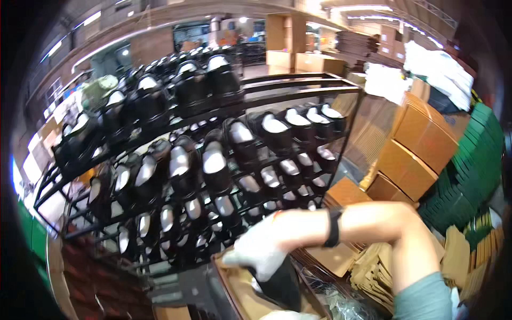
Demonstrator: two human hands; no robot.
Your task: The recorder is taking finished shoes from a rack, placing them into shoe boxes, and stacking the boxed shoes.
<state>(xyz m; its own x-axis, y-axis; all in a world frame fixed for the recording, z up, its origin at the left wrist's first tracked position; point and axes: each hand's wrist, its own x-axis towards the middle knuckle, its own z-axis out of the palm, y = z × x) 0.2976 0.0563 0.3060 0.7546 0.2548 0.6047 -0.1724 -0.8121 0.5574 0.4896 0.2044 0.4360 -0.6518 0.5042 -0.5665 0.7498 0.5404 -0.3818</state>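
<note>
My right hand (261, 250), in a white glove, reaches across from the right. It grips a black shoe (282, 288) by its upper end, with the fingers bent down along it. The shoe lies tilted inside an open cardboard box (230, 285), and something pale shows beside it. The thumb side of the glove is at the box's far rim. Only a white patch of my gloved left hand (289, 316) shows at the lower edge, by the shoe's near end; its fingers are hidden.
A black metal rack (298, 88) carries several tiers of black shoes (213, 160) ahead. Brown cartons (416, 133) and green stacked material (464, 165) stand at right. Brown paper (373, 269) and clear plastic (346, 306) lie beside the box.
</note>
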